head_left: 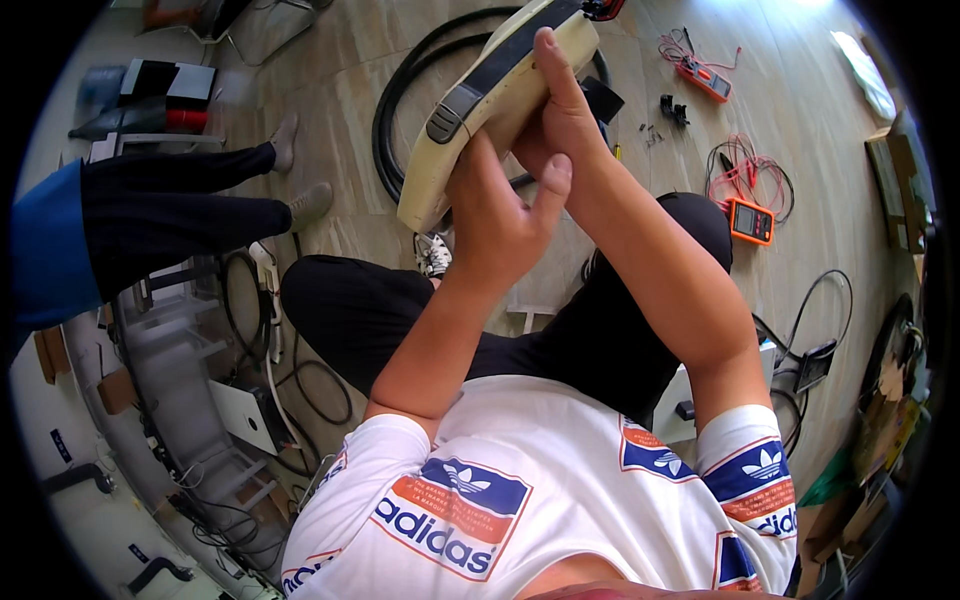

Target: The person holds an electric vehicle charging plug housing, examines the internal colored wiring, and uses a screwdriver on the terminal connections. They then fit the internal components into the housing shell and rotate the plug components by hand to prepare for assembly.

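Both of my hands hold up a long cream plastic device [497, 100] with a dark grey strip and a ribbed grey tab near its lower end. I cannot make out its exact kind. My left hand [497, 215] supports it by the lower end, thumb standing out to the side and fingertips hidden against the casing. Farther up, my right hand [570, 115] grips its right side, with the thumb pointing upward along the casing and the other fingers out of sight. Something red and black [602, 9] shows at the device's far end, cut off by the picture's edge.
Thick black cable [384, 130] lies coiled on the tiled floor behind the device. To the right are a red meter [708, 82], an orange meter [750, 221] with leads, small black parts [674, 110] and screws. A person [190, 210] stands at left near a metal ladder [190, 345].
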A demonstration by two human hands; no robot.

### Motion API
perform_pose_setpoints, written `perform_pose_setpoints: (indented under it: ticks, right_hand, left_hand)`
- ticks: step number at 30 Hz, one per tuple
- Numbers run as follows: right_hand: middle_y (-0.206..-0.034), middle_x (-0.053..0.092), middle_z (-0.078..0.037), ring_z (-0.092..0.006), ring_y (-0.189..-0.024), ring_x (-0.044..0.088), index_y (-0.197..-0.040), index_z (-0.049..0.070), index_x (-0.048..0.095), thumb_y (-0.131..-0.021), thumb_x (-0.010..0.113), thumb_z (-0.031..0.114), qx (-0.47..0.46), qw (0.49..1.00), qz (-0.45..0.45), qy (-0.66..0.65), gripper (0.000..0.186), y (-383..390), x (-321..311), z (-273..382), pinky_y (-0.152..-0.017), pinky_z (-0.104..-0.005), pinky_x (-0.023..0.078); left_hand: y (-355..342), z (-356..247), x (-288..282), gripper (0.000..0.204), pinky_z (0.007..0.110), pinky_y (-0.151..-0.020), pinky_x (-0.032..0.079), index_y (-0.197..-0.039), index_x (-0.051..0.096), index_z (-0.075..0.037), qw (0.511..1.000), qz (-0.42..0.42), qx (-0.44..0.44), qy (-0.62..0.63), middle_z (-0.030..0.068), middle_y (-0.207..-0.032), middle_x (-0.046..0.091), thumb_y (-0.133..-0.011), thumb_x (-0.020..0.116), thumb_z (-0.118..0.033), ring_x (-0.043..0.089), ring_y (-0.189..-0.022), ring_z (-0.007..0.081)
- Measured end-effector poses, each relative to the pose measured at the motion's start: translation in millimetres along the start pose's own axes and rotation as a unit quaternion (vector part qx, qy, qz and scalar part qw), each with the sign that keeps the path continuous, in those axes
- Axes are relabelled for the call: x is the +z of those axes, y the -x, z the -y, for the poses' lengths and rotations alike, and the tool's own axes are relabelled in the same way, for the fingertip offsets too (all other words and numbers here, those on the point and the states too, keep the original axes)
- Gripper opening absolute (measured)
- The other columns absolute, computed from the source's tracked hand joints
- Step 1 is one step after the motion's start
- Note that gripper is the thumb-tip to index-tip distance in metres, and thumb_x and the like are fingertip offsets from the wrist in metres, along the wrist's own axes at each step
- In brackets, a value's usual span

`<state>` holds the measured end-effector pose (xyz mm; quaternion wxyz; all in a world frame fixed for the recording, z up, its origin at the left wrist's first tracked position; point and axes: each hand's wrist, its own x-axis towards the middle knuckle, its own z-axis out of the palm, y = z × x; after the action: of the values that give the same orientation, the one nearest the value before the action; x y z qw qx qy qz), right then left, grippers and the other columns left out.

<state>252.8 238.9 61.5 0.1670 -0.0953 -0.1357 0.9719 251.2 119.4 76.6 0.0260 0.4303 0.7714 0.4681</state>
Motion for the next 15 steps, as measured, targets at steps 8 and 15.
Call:
perform_pose_setpoints:
  ticks: [8, 15]
  right_hand:
    - [-0.102, 0.069, -0.006, -0.0228, -0.099, 0.065, -0.112, 0.011, 0.062, -0.086, 0.070, 0.060, -0.044, 0.996, -0.081, 0.001, 0.056, 4.9, -12.7, 8.5, -0.097, -0.0414, 0.050]
    - [-0.109, 0.066, -0.006, -0.0220, -0.105, 0.062, -0.118, 0.011, 0.060, -0.085, 0.069, 0.062, -0.022, 0.995, -0.096, 0.024, 0.062, 22.4, -19.5, -0.1, -0.099, -0.0427, 0.048]
  left_hand:
    - [62.3, -18.1, -7.2, 0.084, 0.042, -0.112, 0.037, -0.149, 0.028, 0.011, 0.995, 0.102, -0.007, 0.007, 0.0286, -0.139, 0.052, -0.085, 0.072, -0.020, 0.053, -0.130, 0.0341]
    - [82.8, -12.9, -26.1, 0.093, 0.033, -0.083, 0.054, -0.155, 0.012, 0.008, 0.981, 0.139, -0.133, 0.032, 0.0174, -0.108, 0.070, -0.087, 0.071, -0.015, 0.069, -0.079, 0.0175]
